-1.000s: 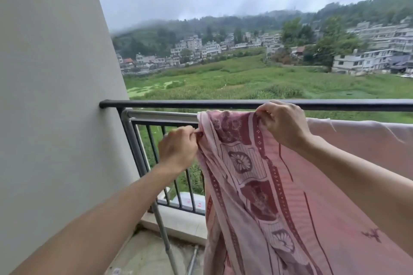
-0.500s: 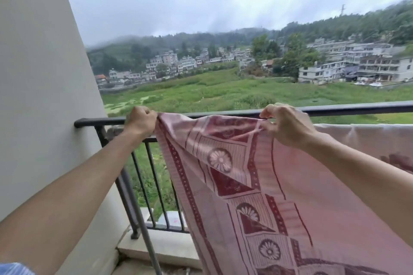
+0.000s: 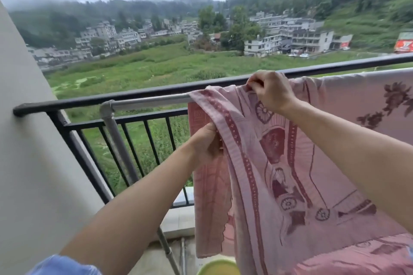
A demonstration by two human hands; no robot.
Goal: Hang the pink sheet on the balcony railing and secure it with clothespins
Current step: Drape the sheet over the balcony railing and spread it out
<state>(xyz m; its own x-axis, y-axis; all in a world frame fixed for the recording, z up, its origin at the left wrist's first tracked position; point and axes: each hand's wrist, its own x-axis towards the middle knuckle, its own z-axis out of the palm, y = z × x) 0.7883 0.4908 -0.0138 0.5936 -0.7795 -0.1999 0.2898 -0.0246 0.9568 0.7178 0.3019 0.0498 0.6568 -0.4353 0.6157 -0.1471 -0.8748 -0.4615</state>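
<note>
The pink sheet (image 3: pixel 279 163), patterned in dark red, hangs over a grey metal rod (image 3: pixel 147 101) that runs just inside the black balcony railing (image 3: pixel 111 97). My right hand (image 3: pixel 271 91) pinches the sheet's top fold at the rod. Lower down, my left hand (image 3: pixel 206 143) grips the sheet's left border, below the rod. The sheet's back layer hangs behind my left hand. No clothespin shows.
A grey wall (image 3: pixel 26 140) closes the left side. The rod's grey upright post (image 3: pixel 121 147) slants down to the floor. A yellow-green basin rim (image 3: pixel 218 267) shows at the bottom. Another pink cloth (image 3: pixel 368 100) lies over the rod at the right.
My left hand has dropped from the railing's left end to the sheet's border below the rod. The sheet's left edge now lies farther right on the rod. The view has turned right.
</note>
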